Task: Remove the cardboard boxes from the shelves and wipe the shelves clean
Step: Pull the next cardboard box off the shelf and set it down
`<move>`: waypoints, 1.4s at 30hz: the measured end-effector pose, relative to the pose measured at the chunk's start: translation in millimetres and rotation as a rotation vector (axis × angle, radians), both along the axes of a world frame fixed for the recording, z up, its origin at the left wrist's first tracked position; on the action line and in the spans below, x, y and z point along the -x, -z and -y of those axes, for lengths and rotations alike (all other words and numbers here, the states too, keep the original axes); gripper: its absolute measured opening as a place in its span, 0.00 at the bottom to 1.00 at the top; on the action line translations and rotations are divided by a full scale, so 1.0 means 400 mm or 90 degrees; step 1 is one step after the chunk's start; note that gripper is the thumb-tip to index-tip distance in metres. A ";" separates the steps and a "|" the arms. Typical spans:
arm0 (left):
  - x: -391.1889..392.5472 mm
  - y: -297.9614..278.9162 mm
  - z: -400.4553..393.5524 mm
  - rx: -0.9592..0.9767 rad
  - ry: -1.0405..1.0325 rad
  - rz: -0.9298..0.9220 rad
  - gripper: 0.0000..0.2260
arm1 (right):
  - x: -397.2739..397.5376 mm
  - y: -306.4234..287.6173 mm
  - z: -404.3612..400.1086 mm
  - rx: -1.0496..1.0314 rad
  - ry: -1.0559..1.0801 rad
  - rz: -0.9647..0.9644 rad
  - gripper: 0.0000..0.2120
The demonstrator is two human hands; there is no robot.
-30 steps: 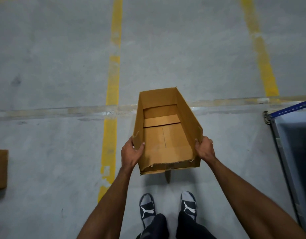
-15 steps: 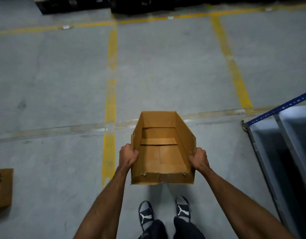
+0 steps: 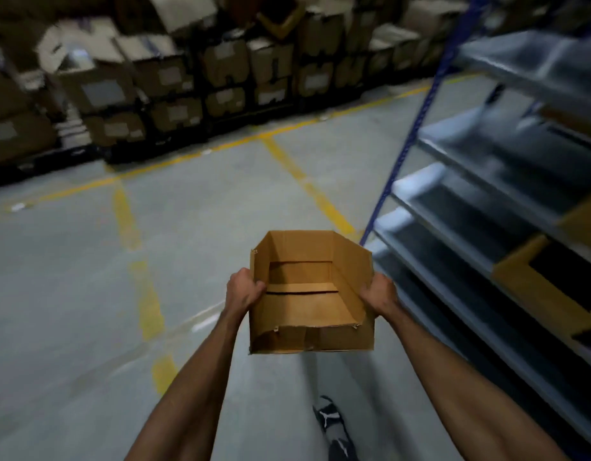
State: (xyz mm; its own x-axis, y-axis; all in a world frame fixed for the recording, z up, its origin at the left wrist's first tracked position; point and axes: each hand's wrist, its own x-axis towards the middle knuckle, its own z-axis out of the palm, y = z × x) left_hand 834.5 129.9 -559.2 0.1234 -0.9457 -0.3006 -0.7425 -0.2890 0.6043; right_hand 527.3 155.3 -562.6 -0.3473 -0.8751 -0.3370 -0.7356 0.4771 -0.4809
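Open-topped cardboard box (image 3: 309, 294) held out in front at abt waist height, over the concrete floor (image 3: 71, 277), clear of the shelving. Box is empty; inner flaps lie flat on its bottom w/ a dark slit across the middle. Near wall is low, edge ragged; far wall stands taller.

Left hand (image 3: 244, 289) grips the box's left wall, fingers curled over the top edge, thumb side toward camera. Right hand (image 3: 379, 294) grips the right wall the same way, fingers wrapped over the rim. Both forearms bare, reaching in from the bottom of the frame.

Metal shelving unit (image 3: 487, 201) just to the right: grey shelf levels stacked, blue upright post (image 3: 410, 141) at the near corner. Box's right wall is near the lowest shelf fronts but not touching. On a middle shelf, another cardboard box (image 3: 537, 287) sits w/ its open side showing a dark inside; edge blurred.

Floor has yellow painted lines (image 3: 134, 224) forming bays. One dark shoe (image 3: 329, 415) w/ white logo visible below the box.

Far side of the aisle: stacked cartons (image 3: 161, 71) w/ pale labels, several rows high, on dark pallets — probably; motion blur too heavy to be sure.
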 end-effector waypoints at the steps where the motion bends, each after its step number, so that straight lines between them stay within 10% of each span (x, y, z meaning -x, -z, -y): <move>1: 0.016 -0.020 -0.005 0.019 0.036 -0.004 0.09 | 0.018 -0.021 -0.049 0.016 0.034 -0.002 0.11; 22: 0.645 -0.547 -0.377 0.294 0.489 -0.028 0.13 | 0.376 -0.486 -0.876 0.247 0.484 -0.087 0.10; 42: 0.703 -1.307 -0.339 0.581 0.602 -0.304 0.09 | 0.335 -1.263 -0.963 0.531 0.535 -0.357 0.11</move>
